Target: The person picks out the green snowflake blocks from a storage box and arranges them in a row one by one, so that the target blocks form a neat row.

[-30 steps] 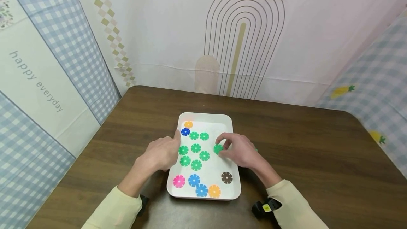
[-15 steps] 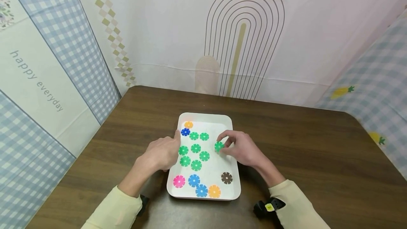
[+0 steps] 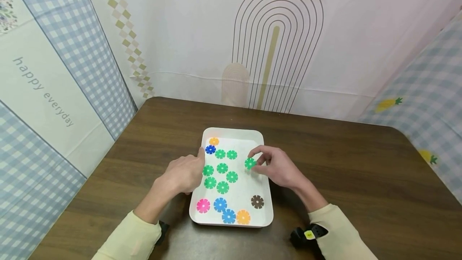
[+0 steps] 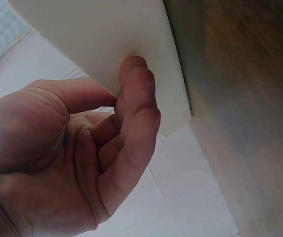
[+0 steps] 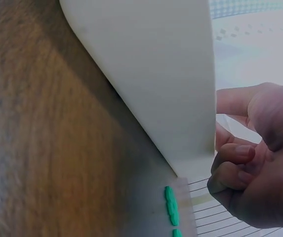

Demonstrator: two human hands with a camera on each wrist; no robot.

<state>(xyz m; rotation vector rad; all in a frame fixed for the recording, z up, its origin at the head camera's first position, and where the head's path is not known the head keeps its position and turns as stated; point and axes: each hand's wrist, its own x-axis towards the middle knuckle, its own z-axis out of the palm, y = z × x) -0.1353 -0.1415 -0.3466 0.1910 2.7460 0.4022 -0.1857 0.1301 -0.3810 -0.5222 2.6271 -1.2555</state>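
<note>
Seemingly midway, with two green snowflake discs [image 5: 172, 206] on the bench [image 3: 325, 147] and seven left inside the white tray [image 3: 238, 133] my left hand [image 3: 185, 173] grips, my right hand [image 3: 277, 166] pinches another disc [image 3: 250, 163] above it.

Head view looks down on the tray [image 3: 241, 191]; wrist views face its walls closely.

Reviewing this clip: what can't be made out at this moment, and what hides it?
Right wrist view: the green notched disc pinched by the right hand, hidden behind the white tray's outer wall.
Right wrist view: part of the lower green piece, cut off by the bottom edge.
Left wrist view: the discs inside the tray, hidden by its outer wall.
Head view: most fingers of the left hand, hidden by its back.
</note>
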